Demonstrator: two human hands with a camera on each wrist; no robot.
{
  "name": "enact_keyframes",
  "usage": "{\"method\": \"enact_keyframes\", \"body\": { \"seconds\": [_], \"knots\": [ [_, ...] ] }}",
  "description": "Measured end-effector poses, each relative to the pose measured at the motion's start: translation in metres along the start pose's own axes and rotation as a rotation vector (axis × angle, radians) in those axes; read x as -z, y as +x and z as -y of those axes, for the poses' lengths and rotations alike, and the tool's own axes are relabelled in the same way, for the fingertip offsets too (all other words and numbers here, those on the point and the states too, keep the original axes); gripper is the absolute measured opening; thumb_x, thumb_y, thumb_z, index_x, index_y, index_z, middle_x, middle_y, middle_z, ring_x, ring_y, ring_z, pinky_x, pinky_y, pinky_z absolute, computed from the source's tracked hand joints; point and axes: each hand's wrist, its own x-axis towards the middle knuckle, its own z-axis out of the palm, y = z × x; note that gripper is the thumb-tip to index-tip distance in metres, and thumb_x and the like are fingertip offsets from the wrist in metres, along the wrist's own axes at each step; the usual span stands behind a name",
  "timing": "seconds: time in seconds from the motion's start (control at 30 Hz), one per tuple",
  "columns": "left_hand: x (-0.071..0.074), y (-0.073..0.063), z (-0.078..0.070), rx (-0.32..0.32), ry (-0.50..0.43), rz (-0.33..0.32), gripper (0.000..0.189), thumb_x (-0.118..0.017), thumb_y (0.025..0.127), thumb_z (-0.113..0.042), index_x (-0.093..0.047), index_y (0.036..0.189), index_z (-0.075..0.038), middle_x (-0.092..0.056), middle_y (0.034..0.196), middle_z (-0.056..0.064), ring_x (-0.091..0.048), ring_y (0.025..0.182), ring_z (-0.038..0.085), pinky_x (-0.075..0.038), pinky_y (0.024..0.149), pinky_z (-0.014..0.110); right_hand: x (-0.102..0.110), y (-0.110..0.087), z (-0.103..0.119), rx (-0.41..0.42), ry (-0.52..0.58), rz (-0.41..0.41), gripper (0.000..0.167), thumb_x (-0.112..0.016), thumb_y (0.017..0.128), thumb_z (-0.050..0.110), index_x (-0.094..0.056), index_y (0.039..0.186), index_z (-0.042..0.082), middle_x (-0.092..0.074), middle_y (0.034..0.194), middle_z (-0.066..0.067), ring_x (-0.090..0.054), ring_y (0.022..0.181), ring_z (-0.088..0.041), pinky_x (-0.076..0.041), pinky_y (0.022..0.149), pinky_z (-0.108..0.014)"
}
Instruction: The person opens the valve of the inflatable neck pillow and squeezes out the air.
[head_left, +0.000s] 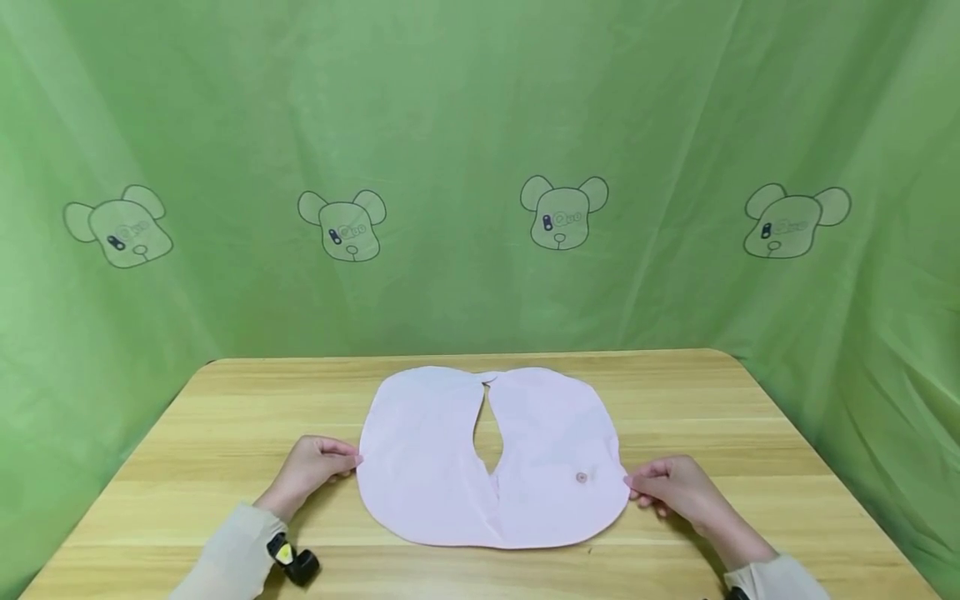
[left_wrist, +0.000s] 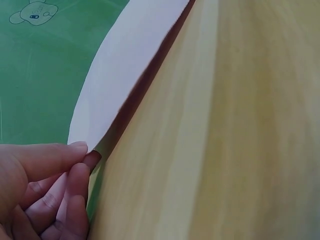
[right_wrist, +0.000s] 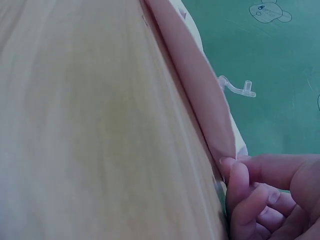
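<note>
A pale pink, deflated inflatable neck pillow (head_left: 427, 458) lies spread over the table. Its two lobes flank a narrow, pointed opening, and they meet at the far end. My left hand (head_left: 318, 462) pinches its left edge between thumb and fingers; in the left wrist view that edge is lifted a little off the wood. At the opposite side my right hand (head_left: 675, 483) pinches the right edge, which also stands raised in the right wrist view. A small round valve (head_left: 581, 477) sits on the right lobe, and its clear plastic plug (right_wrist: 242, 90) sticks up in the right wrist view.
The wooden table (head_left: 247, 408) has rounded far corners. Behind it and along both sides hangs a green curtain (head_left: 450, 100) printed with bear heads. A black wrist strap with a small device (head_left: 296, 562) is on the left forearm.
</note>
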Motion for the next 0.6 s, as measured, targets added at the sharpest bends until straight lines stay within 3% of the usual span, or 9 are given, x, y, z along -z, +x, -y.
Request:
{"method": "enact_keyframes", "body": {
  "seconds": [0.3, 0.6],
  "knots": [
    [-0.0022, 0.0005, -0.0001, 0.01, -0.002, 0.001, 0.013, -0.074, 0.078, -0.009, -0.072, 0.084, 0.001, -0.069, 0.073, 0.002, -0.059, 0.064, 0.012, -0.05, 0.055, 0.022, 0.0079, 0.0007, -0.0079, 0.007, 0.06, 0.037, 0.019, -0.063, 0.087, 0.01, -0.066, 0.09, -0.009, -0.068, 0.071, -0.003, -0.062, 0.058, -0.009, -0.049, 0.046, -0.021],
    [-0.002, 0.0025, 0.0024, 0.003, -0.015, 0.0, 0.014, -0.076, 0.077, -0.01, -0.073, 0.085, 0.001, -0.069, 0.073, 0.003, -0.06, 0.064, 0.012, -0.051, 0.055, 0.023, 0.0099, 0.0026, -0.0104, 0.012, 0.079, 0.097, 0.02, -0.065, 0.087, 0.011, -0.066, 0.089, -0.01, -0.068, 0.073, -0.005, -0.064, 0.062, -0.012, -0.056, 0.055, -0.026]
  ]
}}
